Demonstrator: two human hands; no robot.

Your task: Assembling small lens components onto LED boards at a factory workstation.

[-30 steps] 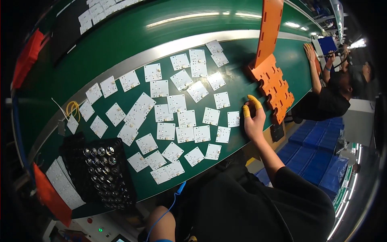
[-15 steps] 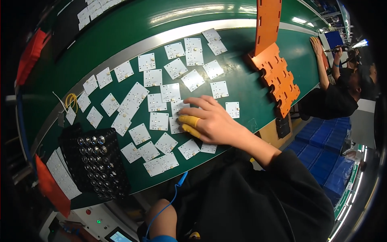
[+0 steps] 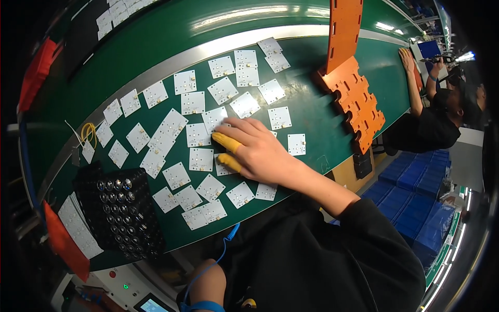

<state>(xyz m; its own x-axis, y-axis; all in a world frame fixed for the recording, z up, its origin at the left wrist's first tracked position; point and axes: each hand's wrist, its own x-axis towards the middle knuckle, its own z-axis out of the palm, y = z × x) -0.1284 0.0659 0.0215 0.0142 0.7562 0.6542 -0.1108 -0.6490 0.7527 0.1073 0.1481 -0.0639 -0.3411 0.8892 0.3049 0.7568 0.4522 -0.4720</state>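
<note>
My right hand (image 3: 254, 151) lies palm down over the white square circuit boards on the green table, with yellow finger cots on two fingers. Its fingers are spread. Their tips rest on or just above a tilted board (image 3: 214, 118) beside another board (image 3: 198, 135). A third board (image 3: 222, 165) is partly covered by the hand, and the thumb is hidden. Of my left arm (image 3: 208, 283), only a bare stretch with a blue wrist strap shows at the lower edge. The left hand is out of view.
A black tray of shiny round lenses (image 3: 122, 213) stands at the left, near a stack of white board panels (image 3: 78, 226). Right of the boards is an orange slotted fixture (image 3: 356, 99) with an upright panel (image 3: 344, 34). A co-worker's arm (image 3: 413, 86) reaches onto the table's far right.
My right hand has moved slightly left across the boards. The board under its fingertips has turned from nearly straight to tilted. The whole view has shifted a little.
</note>
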